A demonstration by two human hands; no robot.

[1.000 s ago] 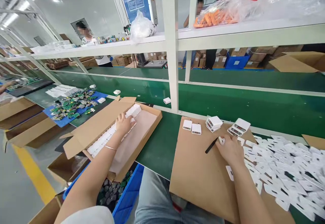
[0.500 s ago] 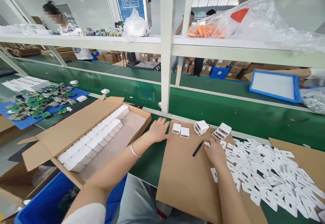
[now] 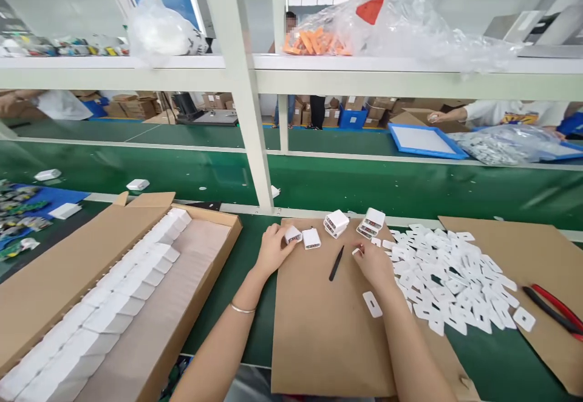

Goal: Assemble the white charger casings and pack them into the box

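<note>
My left hand (image 3: 274,248) has its fingers closed round a white housing (image 3: 293,234) at the back left of the brown cardboard sheet (image 3: 332,335). Just right of it stands a second white housing (image 3: 312,238). Two small stacks of housings (image 3: 336,223) (image 3: 371,222) sit farther back. My right hand (image 3: 374,263) pinches a small white piece (image 3: 356,251) between its fingertips. Between the hands lie black tweezers (image 3: 336,263). A flat white plate with a slot (image 3: 372,304) rests beside my right wrist.
A long open carton (image 3: 232,232) with rows of white housings stands at left. Many white plates (image 3: 455,280) are heaped at right, near red-and-black pliers (image 3: 555,311). A shelf post (image 3: 255,147) rises behind the sheet. Across the bench, a person's hand (image 3: 439,116) shows.
My left hand has closed on the left white housing. My right hand still pinches its small piece. The view has swung right, bringing the pliers into sight.
</note>
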